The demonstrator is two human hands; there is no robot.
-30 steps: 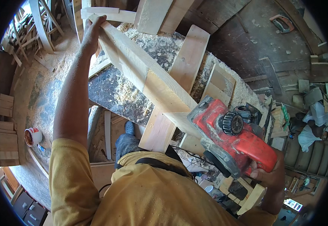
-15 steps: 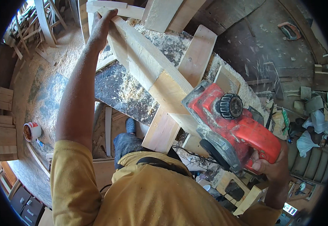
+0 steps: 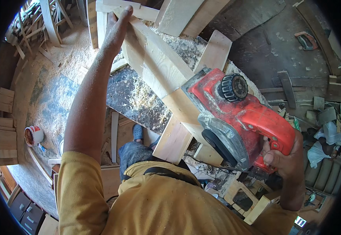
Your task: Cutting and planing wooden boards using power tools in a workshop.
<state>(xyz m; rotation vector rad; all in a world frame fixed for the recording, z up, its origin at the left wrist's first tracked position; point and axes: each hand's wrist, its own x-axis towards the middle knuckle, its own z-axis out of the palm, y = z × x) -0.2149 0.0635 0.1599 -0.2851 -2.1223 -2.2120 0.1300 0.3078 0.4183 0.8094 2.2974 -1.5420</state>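
A red electric hand planer (image 3: pixel 252 113) with a black ribbed knob rests on the near right end of a long pale wooden board (image 3: pixel 158 66). My right hand (image 3: pixel 286 156) is wrapped round the planer's rear handle. At the board's far left end, my left hand (image 3: pixel 119 23) grips its top edge, with the fingers partly hidden behind the wood. Beneath the board lie crosswise wooden pieces, one of them a pinkish plank (image 3: pixel 173 140), on a dark sawdust-strewn work surface (image 3: pixel 119 92).
Curled shavings (image 3: pixel 145 98) lie beside the board. A handsaw (image 3: pixel 306 40) is at the far right. On the left stand a white-and-red tub (image 3: pixel 34 135) and stacked boards (image 3: pixel 2 143). Wood strips (image 3: pixel 33 27) lean at the far left. A dark cable (image 3: pixel 205 161) hangs below the planer.
The planer has moved slightly up and left along the board, covering more of its near end. My left hand stays on the board's far end; the whole view has shifted a little.
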